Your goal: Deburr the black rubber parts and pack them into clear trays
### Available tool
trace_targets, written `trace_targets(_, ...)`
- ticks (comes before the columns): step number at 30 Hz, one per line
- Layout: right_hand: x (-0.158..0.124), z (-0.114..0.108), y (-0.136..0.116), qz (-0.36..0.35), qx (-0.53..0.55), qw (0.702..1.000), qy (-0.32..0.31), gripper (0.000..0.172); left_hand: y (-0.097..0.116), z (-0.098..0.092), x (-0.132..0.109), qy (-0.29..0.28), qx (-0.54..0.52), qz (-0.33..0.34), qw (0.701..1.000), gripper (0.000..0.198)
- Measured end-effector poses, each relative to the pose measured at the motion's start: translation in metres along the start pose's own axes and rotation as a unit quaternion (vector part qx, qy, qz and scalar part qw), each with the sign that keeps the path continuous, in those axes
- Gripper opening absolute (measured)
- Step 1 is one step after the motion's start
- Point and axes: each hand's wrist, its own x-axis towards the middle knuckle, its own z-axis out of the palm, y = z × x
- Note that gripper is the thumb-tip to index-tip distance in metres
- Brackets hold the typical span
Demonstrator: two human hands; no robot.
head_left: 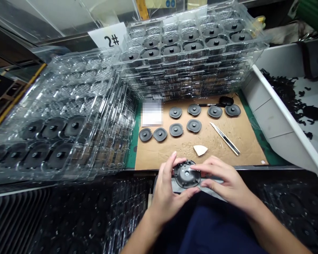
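Note:
In front of my body, my left hand (165, 185) grips a dished black plastic part (187, 174), thumb at its lower edge and fingers along its left side. Its hollow side, with a round centre boss and small pegs round the rim, faces up. My right hand (222, 176) pinches the right side of the same part, its index fingertip on the upper right face and its thumb by the lower right edge. Beyond the hands, several similar parts with centre stubs, one a black plastic part (175, 129), lie in two rows on a cardboard sheet (172, 151).
A utility knife (224, 138) and a cream wedge-shaped piece (200, 150) lie on the cardboard. Clear tray stacks stand at the left (95, 106) and back (190, 70), holding similar parts. On the right, a white bin (281, 123) contains black scraps. A dark-handled tool (212, 104) lies behind the rows.

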Motion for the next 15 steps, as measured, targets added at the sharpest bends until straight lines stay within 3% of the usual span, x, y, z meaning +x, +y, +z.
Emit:
trace_targets(3, 0.002, 0.003, 0.004, -0.008, -0.022, 1.0, -0.003, 0.027, 0.002, -0.002, 0.002, -0.018, -0.061, -0.077, 0.995, 0.076)
trace_targets(6, 0.0, 0.012, 0.005, 0.005, -0.013, 0.999, 0.042, 0.022, -0.001, -0.007, 0.0, -0.054, -0.162, -0.174, 0.97, 0.043)
trace_targets(9, -0.004, 0.027, 0.004, 0.034, -0.005, 0.998, 0.059, 0.037, -0.012, -0.011, -0.016, -0.042, -0.2, -0.241, 0.949, 0.034)
trace_targets(12, -0.008, 0.047, 0.01, 0.032, -0.004, 0.999, -0.038, 0.041, -0.025, -0.018, -0.045, 0.027, -0.17, -0.274, 0.946, 0.043)
trace_targets(15, -0.006, 0.065, 0.026, -0.01, -0.034, 0.985, -0.168, 0.03, -0.035, -0.044, -0.088, 0.114, -0.092, -0.318, 0.937, 0.038)
